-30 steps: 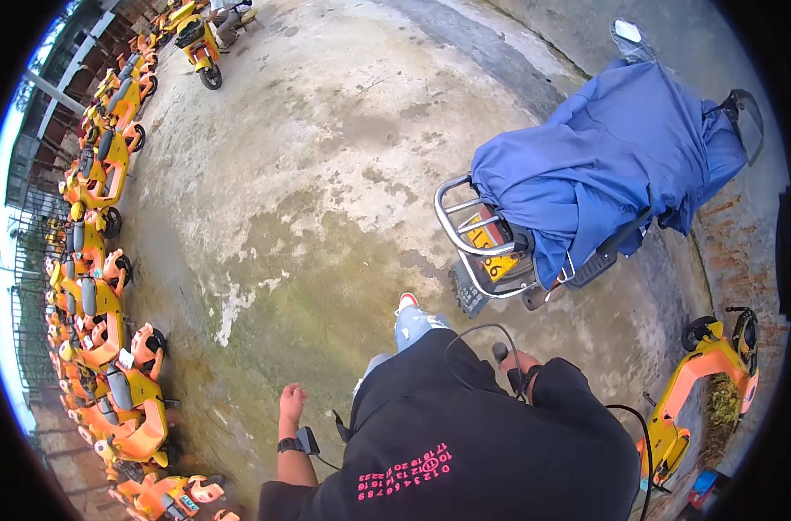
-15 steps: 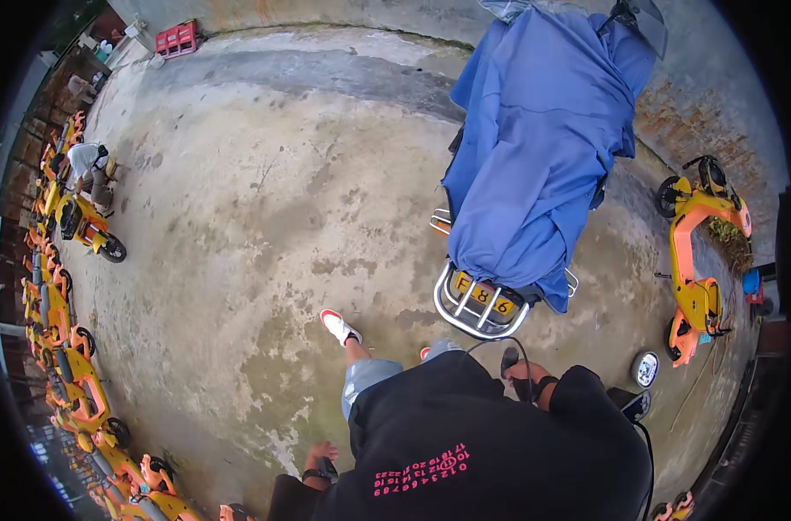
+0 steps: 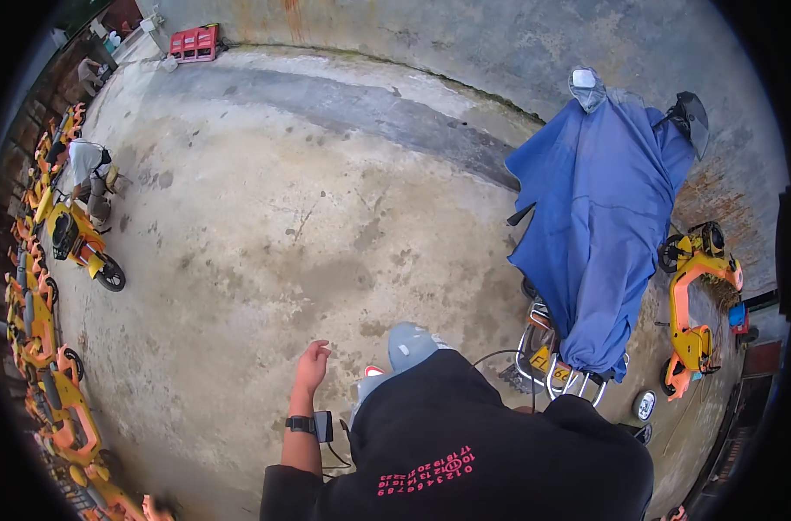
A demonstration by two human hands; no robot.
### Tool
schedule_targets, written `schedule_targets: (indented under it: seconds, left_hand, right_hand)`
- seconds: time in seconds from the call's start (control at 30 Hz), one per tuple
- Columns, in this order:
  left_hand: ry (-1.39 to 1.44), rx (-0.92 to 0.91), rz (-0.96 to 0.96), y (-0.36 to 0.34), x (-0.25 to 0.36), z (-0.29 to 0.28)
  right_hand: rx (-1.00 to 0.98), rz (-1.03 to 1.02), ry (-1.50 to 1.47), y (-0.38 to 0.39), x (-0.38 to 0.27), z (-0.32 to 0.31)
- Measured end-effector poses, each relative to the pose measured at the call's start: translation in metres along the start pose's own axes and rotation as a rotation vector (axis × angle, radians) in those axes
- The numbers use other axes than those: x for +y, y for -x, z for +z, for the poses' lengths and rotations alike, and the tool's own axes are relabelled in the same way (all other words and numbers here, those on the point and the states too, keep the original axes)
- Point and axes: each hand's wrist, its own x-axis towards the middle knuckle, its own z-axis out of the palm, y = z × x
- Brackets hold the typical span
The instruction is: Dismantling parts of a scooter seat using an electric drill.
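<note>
My left hand point(image 3: 313, 360) hangs over the bare concrete to the left of my knee, its fingers loosely stretched and holding nothing. A black band with a small dark device point(image 3: 301, 424) is strapped round that wrist. My right hand is out of sight behind my dark top. Ahead to the right stands a parked motorbike under a blue rain cover point(image 3: 591, 234), its silver rear rack point(image 3: 534, 347) and yellow plate point(image 3: 547, 363) showing below the cloth. Neither hand touches it. A black cable point(image 3: 504, 352) loops out from my right side.
Yellow-orange scooters point(image 3: 52, 391) line the left edge in a row. A person point(image 3: 89, 169) bends over one scooter point(image 3: 87, 239) there. Another yellow scooter point(image 3: 691, 321) stands by the right wall. A red plastic barrier point(image 3: 193, 45) lies against the far wall.
My left hand has swung forward and up from low beside me. My right hand has gone out of view. The covered motorbike now appears farther right as my view turned left.
</note>
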Motion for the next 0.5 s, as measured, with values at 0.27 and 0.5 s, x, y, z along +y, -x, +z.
schedule_targets:
  seconds: [0.27,0.5]
  left_hand:
    - [-0.023,-0.226,-0.358,-0.130,-0.046,-0.107]
    - [0.202,-0.011,-0.937,-0.132,-0.224,-0.212]
  right_hand:
    - [-0.143,-0.403,0.451,-0.194,-0.225,-0.039]
    - [-0.038,-0.094,0.308,-0.226,-0.603,-0.161]
